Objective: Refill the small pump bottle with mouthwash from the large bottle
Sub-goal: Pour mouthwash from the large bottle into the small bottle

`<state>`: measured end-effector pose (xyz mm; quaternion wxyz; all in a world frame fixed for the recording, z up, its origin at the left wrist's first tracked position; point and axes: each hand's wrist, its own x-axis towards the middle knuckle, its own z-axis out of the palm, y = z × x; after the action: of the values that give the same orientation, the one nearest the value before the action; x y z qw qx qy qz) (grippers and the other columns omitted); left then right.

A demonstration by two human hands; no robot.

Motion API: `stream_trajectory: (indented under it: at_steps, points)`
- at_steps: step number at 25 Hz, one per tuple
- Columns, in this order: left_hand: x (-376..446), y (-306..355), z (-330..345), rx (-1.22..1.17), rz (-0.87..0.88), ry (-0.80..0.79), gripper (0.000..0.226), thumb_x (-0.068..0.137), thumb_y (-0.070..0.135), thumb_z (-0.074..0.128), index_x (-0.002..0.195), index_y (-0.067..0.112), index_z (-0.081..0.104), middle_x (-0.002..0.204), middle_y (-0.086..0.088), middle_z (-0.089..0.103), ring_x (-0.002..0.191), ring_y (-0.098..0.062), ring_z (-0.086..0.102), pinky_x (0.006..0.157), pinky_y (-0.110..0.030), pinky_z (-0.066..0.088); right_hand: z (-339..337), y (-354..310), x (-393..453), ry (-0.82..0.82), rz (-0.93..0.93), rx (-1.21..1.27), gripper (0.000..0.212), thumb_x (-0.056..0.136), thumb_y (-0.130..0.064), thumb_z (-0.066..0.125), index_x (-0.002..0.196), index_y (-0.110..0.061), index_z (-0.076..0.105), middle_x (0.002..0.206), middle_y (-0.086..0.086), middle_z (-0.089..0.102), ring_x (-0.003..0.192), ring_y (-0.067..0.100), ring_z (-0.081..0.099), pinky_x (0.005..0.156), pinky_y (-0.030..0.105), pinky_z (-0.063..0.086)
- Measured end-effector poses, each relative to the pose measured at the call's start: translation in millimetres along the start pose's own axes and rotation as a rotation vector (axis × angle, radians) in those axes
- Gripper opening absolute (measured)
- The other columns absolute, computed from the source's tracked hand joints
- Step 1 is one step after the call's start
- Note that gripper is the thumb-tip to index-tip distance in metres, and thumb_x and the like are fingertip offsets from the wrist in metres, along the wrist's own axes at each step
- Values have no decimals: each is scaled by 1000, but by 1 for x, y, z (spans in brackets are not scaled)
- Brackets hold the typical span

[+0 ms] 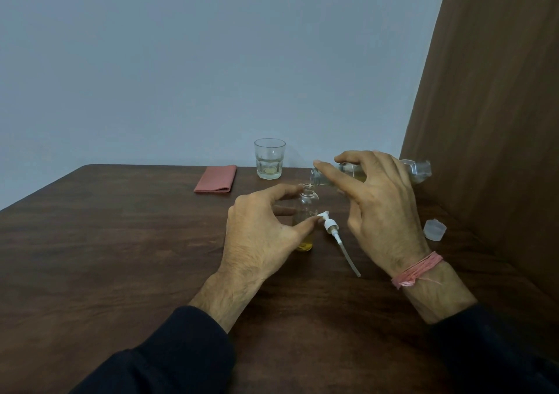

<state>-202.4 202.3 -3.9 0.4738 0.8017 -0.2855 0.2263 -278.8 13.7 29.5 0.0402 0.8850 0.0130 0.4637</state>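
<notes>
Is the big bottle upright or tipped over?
Tipped. The right hand holds the big bottle nearly level, its mouth over the small bottle neck.

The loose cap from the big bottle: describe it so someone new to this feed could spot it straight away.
Start at the brown table and go to its right edge, beside the brown curtain. The cap lies there alone, right of the right hand. It is a short, see-through plastic cup shape, unlike the white pump head with its long tube lying between the hands.

Black sleeves (169, 354) cover both forearms; pink thread band (419, 268) circles the right wrist.
</notes>
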Motion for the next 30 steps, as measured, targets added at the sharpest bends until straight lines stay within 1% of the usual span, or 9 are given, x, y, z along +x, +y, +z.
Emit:
stream_trajectory:
  at_steps: [2, 4, 6, 10, 13, 24, 30]
  points:
    - [0, 0, 1, -2, 2, -3, 62, 74, 57, 101, 131, 42, 80, 119, 28, 80, 98, 24, 69, 85, -4, 52, 0, 0, 0, 2, 1, 3, 85, 78, 16, 76, 150, -28, 66, 139, 9, 66, 128, 35, 60, 119, 54, 39]
    - [0, 0, 1, -5, 1, -6, 62, 74, 57, 101, 130, 43, 79, 120, 27, 80, 97, 23, 70, 88, -10, 57, 0, 0, 0, 2, 2, 1, 85, 78, 16, 75, 150, -27, 66, 139, 10, 66, 128, 36, 60, 118, 55, 40]
    - [0, 1, 0, -6, -6, -11, 61, 74, 58, 101, 130, 44, 79, 120, 27, 79, 95, 22, 71, 89, -14, 60, -1, 0, 0, 4, 0, -2, 84, 78, 16, 75, 150, -27, 66, 138, 10, 66, 127, 36, 60, 117, 55, 40]
    - [-1, 3, -1, -38, -32, -7, 57, 77, 66, 94, 129, 44, 80, 119, 28, 80, 90, 17, 75, 89, -25, 66, -1, 0, 0, 3, 0, 0, 84, 78, 16, 76, 150, -27, 66, 138, 11, 67, 126, 36, 61, 116, 55, 41]
    - [-2, 2, -1, -32, -41, -4, 54, 81, 63, 93, 129, 42, 81, 118, 25, 81, 90, 15, 76, 94, -31, 67, 0, -1, 1, -8, 1, -3, 85, 78, 16, 75, 151, -27, 66, 139, 11, 66, 128, 36, 60, 116, 54, 40]
    - [-1, 0, 1, -18, -49, -9, 51, 82, 60, 93, 129, 44, 80, 117, 27, 81, 92, 16, 75, 98, -35, 67, -2, -1, 0, -14, 4, -6, 84, 79, 15, 75, 151, -27, 65, 140, 11, 66, 129, 37, 60, 116, 54, 40]
    - [0, -1, 2, -34, -46, -11, 51, 82, 58, 94, 130, 44, 80, 118, 26, 81, 92, 15, 76, 96, -33, 67, -1, 0, 0, 7, 3, -4, 83, 80, 15, 77, 150, -27, 66, 139, 11, 66, 128, 36, 60, 116, 55, 41]
